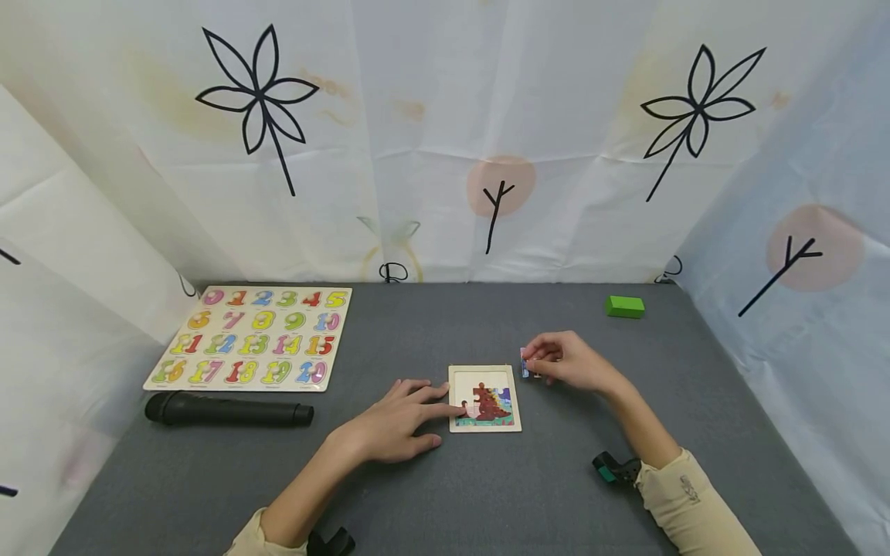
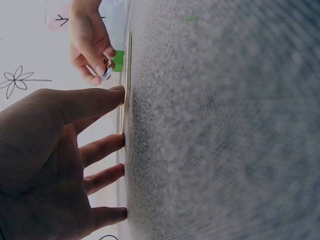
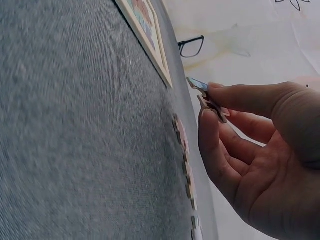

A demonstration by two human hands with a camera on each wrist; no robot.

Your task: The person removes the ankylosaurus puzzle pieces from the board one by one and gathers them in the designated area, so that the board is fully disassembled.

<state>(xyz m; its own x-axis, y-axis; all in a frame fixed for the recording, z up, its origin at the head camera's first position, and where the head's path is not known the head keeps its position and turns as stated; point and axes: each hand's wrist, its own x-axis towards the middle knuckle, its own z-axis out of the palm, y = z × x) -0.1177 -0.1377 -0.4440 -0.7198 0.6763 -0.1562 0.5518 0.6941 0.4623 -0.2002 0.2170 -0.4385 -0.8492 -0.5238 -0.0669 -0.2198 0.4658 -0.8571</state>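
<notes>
Lying flat on the gray table (image 1: 528,494), puzzle tray (image 1: 480,375) sits between both hands, right by the left one, slightly left of the right. Left hand (image 1: 396,421): fingers spread, grasping nothing, index tip reaching over the tray's left rim onto the picture, thumb out at the near side. Right hand (image 1: 566,361): thumb and fingers curled, pinching a small jigsaw piece (image 3: 214,106) just off the tray's far right corner, above the table; can't tell if it's one piece or two together. Loose pieces (image 3: 190,190) lie in a row on the table near that hand, seen edge-on in the right wrist view. Tray's lower part filled: reddish-brown spiky-backed figure, some green and purple; upper part bare white.

Readable marks: number board (image 1: 280,320) at far left, colored numerals 0–5 top row, 6–10 second, 11–15 third, 16–20 bottom. Tiny print under numerals, too small to read. Right sleeve (image 1: 702,510), cream, has a small dark print, illegible. Black microphone (image 1: 229,410) lies just on the near side of the board, left of the left hand. Green block (image 1: 625,306) far right, beyond the right hand.
</notes>
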